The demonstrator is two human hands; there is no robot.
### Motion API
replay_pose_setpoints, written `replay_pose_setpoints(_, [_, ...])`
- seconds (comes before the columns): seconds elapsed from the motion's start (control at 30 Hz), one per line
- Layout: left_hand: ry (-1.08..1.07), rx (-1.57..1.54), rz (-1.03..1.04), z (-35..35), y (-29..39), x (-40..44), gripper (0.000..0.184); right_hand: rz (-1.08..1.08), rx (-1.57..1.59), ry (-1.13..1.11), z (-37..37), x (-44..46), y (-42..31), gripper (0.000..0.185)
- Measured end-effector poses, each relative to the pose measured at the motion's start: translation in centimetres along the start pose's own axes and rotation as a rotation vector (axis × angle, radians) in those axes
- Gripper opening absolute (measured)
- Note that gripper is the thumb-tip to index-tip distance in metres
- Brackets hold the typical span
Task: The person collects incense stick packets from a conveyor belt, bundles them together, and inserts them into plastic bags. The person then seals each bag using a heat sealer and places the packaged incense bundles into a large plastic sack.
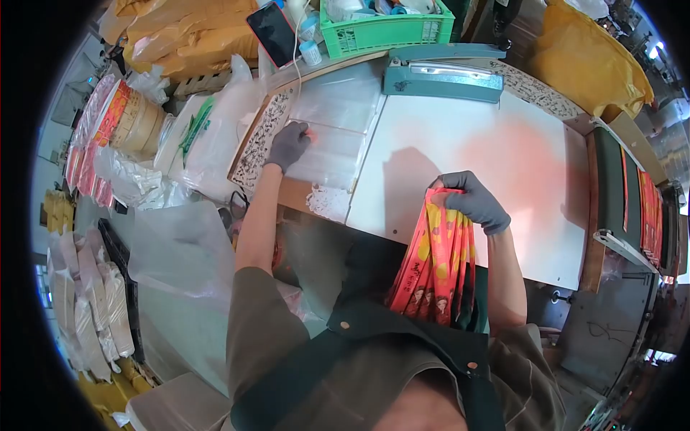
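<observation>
My right hand (474,201), in a grey glove with bare fingertips, grips a bunch of red packets (435,251) by their upper ends. They are long and flat, printed with yellow patches and small figures, and fan out downward over the table's front edge in front of my apron. At the table's left side, my left hand (290,146), gloved the same way, has its fingers curled down on the flat clear plastic bags (327,154). Its fingertips seem pinched at a bag, though the contact is small in view.
A teal bag sealer (444,80) stands at the white tabletop's (410,122) back edge. Behind are a green crate (388,32), a phone (272,32) and a small bottle (310,54). More red packets (649,215) stand in a rack at right. Plastic-wrapped goods (215,144) crowd the left.
</observation>
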State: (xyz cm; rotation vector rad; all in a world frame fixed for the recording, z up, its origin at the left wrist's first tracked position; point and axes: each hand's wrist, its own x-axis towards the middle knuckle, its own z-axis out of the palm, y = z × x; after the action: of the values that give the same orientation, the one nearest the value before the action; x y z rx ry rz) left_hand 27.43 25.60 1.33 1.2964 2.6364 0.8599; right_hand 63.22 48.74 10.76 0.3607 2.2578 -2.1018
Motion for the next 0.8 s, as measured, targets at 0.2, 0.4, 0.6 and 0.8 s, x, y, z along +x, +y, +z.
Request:
replay_pose_setpoints(0.2, [-0.047,0.025,-0.045,-0.5,-1.3,0.5,0.022,0.001,-0.005,-0.008,0.0,-0.1,-0.1,0.013])
replay_pose_setpoints(0.4, [0.199,-0.430,-0.091,0.2,0.4,0.2,0.027,-0.013,0.013,0.018,-0.7,-0.8,0.8,0.015])
replay_pose_setpoints(0.6, [-0.063,-1.182,-0.028,0.4,18.6,-7.7,0.014,-0.070,0.021,0.032,0.9,-0.1,-0.6,0.017])
replay_pose_setpoints(0.8, [-0.167,-1.428,-0.221,4.7,22.3,-9.6,0.007,-0.111,-0.015,0.001,-0.3,-0.1,1.3,0.011])
